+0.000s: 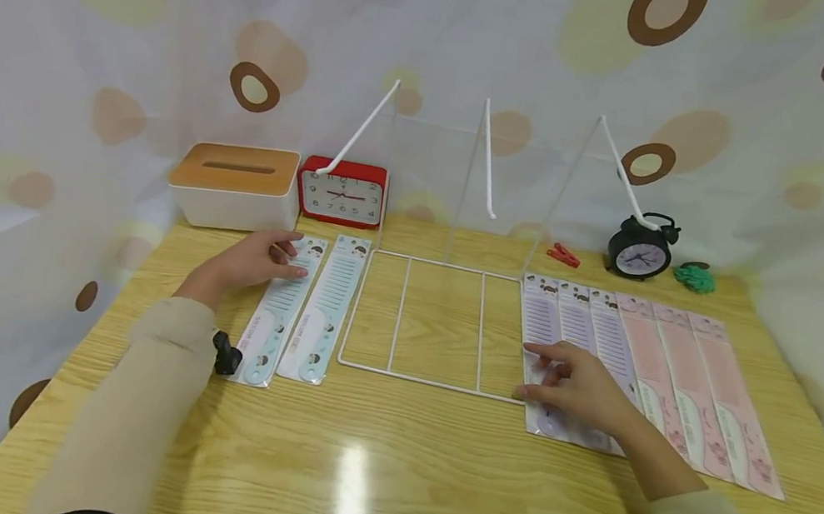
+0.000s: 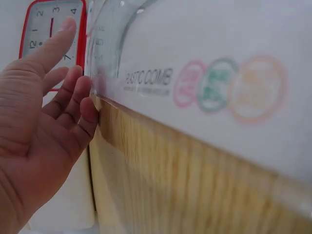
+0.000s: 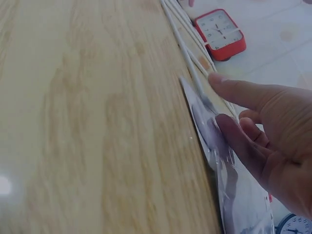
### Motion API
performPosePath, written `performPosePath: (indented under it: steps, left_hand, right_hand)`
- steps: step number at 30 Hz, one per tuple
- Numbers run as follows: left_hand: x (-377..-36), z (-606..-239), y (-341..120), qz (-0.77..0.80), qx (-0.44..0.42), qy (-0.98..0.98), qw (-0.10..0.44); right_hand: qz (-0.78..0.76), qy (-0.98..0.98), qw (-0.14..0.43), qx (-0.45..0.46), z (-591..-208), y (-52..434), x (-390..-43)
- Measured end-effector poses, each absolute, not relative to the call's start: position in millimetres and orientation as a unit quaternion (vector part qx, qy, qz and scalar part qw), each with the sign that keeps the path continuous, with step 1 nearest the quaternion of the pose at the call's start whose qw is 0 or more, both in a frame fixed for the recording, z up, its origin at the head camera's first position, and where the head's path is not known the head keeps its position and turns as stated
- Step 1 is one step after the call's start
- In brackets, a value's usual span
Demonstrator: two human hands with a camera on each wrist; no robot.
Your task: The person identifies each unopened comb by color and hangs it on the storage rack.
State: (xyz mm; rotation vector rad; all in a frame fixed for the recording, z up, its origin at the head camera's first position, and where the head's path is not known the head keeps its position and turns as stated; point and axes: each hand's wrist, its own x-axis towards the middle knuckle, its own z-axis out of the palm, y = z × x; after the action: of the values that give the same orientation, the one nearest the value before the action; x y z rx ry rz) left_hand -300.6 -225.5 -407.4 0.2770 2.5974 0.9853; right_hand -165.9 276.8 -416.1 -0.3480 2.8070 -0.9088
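Two blue packaged combs (image 1: 300, 312) lie side by side on the wooden table (image 1: 391, 456), left of a white wire rack (image 1: 435, 326). My left hand (image 1: 261, 258) rests with straight fingers on the top of the left blue comb pack (image 2: 204, 73). Right of the rack lie three purple comb packs (image 1: 585, 334) and three pink ones (image 1: 701, 379). My right hand (image 1: 575, 383) touches the leftmost purple pack (image 3: 229, 180) at its lower part, fingers loosely bent, its thumb (image 3: 243, 92) stretched toward the rack wire (image 3: 190, 63).
A white tissue box with a wooden lid (image 1: 234, 186) and a red clock (image 1: 342, 193) stand at the back left. A red clothes peg (image 1: 564, 256), a black alarm clock (image 1: 641, 249) and a green band (image 1: 695, 277) lie at the back right. A patterned curtain surrounds the table.
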Motion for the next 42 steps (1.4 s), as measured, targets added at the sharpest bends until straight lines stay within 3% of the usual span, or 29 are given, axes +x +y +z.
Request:
performPosePath:
  steps: [13,23,35,42]
  left_hand:
    - [-316,-409,-225,0.315,0.114,0.924,0.182]
    - [-324,-404,-216,0.295,0.116,0.928,0.196]
    - [-297,-392,-239,0.306,0.091,0.934,0.163]
    - [-273,-366,-241,0.421,0.132,0.883,0.160]
  right_hand:
    - [-0.327,0.927,0.121,-0.141,-422,278,-161]
    - [-0.342,0.928,0.090,-0.119,-425,282,-155]
    - [-0.345,0.924,0.109,-0.120,-428,272,-164]
    - [-0.353,0.921,0.108,-0.125,-426,271,-164]
